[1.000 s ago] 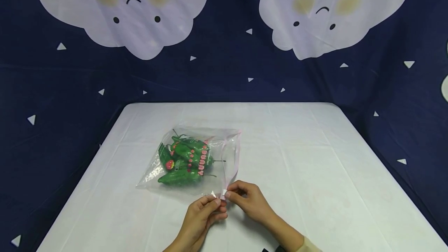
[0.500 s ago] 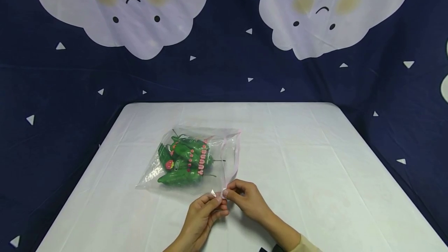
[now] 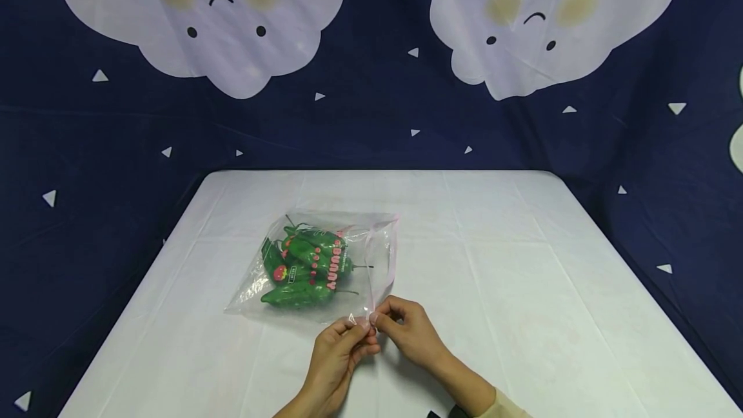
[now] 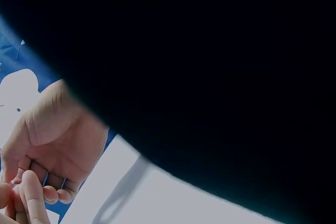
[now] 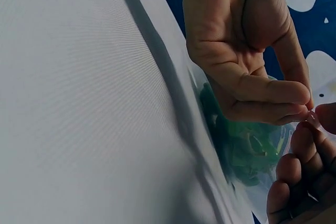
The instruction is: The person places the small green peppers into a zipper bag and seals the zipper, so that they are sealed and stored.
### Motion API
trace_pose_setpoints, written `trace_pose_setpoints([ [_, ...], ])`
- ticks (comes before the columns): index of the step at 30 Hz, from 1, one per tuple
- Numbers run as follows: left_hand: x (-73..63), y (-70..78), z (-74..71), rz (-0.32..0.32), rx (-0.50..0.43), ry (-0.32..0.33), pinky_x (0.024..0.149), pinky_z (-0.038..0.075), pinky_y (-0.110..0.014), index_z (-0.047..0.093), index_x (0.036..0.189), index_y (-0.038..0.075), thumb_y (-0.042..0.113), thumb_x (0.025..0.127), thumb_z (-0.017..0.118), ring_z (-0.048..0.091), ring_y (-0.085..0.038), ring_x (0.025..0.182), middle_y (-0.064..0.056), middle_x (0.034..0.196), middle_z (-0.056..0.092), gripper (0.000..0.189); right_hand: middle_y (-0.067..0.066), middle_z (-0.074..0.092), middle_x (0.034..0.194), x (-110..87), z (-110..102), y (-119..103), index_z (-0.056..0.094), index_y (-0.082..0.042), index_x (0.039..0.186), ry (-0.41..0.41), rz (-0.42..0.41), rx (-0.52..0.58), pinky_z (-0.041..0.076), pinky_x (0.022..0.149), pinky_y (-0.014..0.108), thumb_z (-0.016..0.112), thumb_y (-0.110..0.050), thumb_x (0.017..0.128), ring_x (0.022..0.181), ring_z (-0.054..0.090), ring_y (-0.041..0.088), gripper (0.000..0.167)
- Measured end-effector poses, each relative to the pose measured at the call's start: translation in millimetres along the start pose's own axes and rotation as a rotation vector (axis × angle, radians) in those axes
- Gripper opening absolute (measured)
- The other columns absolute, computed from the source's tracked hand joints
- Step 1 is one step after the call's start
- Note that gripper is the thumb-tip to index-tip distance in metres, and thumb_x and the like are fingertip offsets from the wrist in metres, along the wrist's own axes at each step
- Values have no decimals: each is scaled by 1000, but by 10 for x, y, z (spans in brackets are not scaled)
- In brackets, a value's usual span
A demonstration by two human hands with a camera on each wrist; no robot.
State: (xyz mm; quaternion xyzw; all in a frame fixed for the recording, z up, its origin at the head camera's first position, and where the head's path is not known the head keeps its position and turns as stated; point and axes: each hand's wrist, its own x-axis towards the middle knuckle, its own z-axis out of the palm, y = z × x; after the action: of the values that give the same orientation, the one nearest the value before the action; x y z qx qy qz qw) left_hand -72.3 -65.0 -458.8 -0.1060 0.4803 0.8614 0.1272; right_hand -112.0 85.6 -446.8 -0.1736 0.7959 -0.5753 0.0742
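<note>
A clear zip bag (image 3: 360, 302) with pink lettering lies on its side in the head view, its pinkish zip edge to the right. Several green peppers (image 3: 302, 292) are inside it. At the bag's near corner my left hand (image 3: 336, 363) pinches the plastic between thumb and forefinger. Right beside it, my right hand (image 3: 415, 334) pinches the end of the zip edge. The two hands' fingertips nearly meet and cover that corner. In the right wrist view the right fingers (image 5: 273, 93) pinch the bag's edge, with green peppers blurred behind. A dark shape blocks most of the left wrist view.
The bag lies left of centre on a white-covered table (image 3: 522, 276). Behind the table hangs a dark blue curtain (image 3: 371, 134) with white clouds and small triangles. A small black object (image 3: 456, 411) shows by the right forearm at the lower edge.
A white zip slider visible between the hands a second ago is now covered by fingers. The right hand has shifted slightly up and left; the left fingertips moved slightly up. The bag stays nearly still.
</note>
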Motion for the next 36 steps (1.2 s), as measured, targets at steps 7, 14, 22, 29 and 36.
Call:
trace_pose_setpoints([
  [7, 2, 5, 19, 10, 0, 31, 69, 60, -20, 59, 85, 4, 4, 87, 62, 65, -7, 71, 0, 79, 67, 4, 18, 67, 76, -36, -14, -260, 65, 1, 80, 8, 6, 2, 48, 64, 16, 59, -2, 87, 67, 55, 0, 10],
  [14, -3, -16, 8, 17, 11, 76, 66, 60, -21, 61, 79, 6, 5, 85, 65, 66, -8, 68, 1, 73, 68, 8, 17, 65, 72, -39, 55, -272, 64, 1, 75, 71, 29, 4, 47, 60, 15, 59, 2, 84, 63, 52, -1, 10],
  [22, -25, -48, 4, -15, 41, 100, 65, 61, -24, 58, 76, 7, 9, 86, 66, 65, -9, 65, 1, 68, 66, 13, 13, 60, 64, 25, 68, -329, 62, -1, 69, 164, 70, 1, 43, 53, 14, 58, 4, 82, 56, 48, -1, 14],
  [29, -29, -48, -13, -20, 38, 78, 64, 61, -25, 59, 77, 7, 9, 86, 66, 65, -9, 63, 0, 68, 65, 11, 7, 57, 62, 160, 33, -353, 62, 2, 70, 206, 103, 25, 37, 48, 13, 55, 7, 81, 53, 45, 0, 13],
  [36, -28, -45, -39, -19, 57, 56, 63, 60, -25, 59, 80, 7, 9, 86, 65, 63, -9, 61, 0, 68, 64, 9, 5, 58, 64, 384, 2, -55, 64, 2, 74, 250, 161, 83, 41, 51, 14, 55, 3, 82, 58, 50, 3, 12],
])
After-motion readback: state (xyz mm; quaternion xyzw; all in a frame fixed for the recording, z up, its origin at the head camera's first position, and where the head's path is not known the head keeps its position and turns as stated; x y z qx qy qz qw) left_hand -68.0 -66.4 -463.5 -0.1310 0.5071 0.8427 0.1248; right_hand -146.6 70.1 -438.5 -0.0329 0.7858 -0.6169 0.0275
